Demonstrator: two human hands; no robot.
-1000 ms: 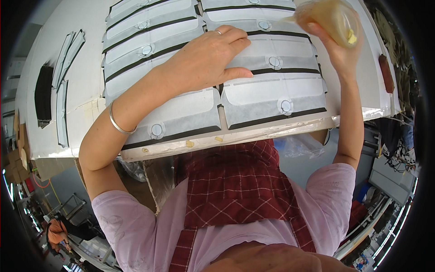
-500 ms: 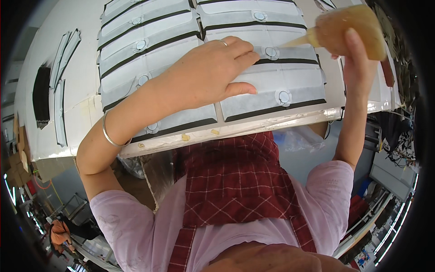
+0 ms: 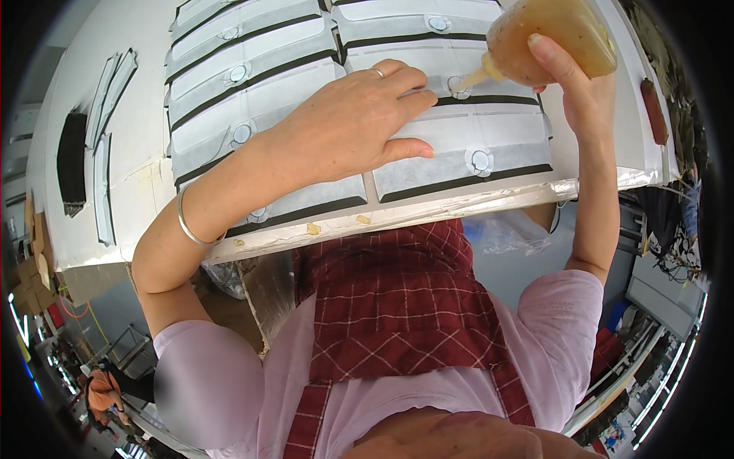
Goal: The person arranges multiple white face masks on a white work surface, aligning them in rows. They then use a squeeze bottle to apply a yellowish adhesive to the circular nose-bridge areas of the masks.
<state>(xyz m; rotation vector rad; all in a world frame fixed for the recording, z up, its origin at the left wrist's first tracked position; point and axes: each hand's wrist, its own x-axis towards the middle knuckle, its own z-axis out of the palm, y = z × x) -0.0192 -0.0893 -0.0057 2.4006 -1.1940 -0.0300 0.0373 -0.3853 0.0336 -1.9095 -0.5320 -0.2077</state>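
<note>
My right hand [image 3: 569, 76] grips a squeeze bottle [image 3: 547, 38] of cloudy amber liquid, tilted so its narrow nozzle [image 3: 475, 77] points down to the left. The nozzle's tip is over or on a small round disc [image 3: 457, 89] set in a white fabric panel with black edging. My left hand [image 3: 367, 115] rests over the panels left of that disc, fingers loosely stretched and thumb apart, holding nothing. Nearer to me, another white panel [image 3: 428, 164] bears a similar round disc [image 3: 479, 161]. My left forearm covers parts of the left column.
Similar panels lie in two columns on a white table [image 3: 138, 183]. At the left are a black strip bundle [image 3: 71, 164] and narrow white strips with dark edges [image 3: 102, 187]. A reddish-brown bar [image 3: 654, 112] lies at the right edge. Far off at lower left is another person [image 3: 102, 394].
My right hand has moved left with the squeeze bottle, bringing the nozzle from beside the disc to its middle. The left hand has stayed nearly in place.
</note>
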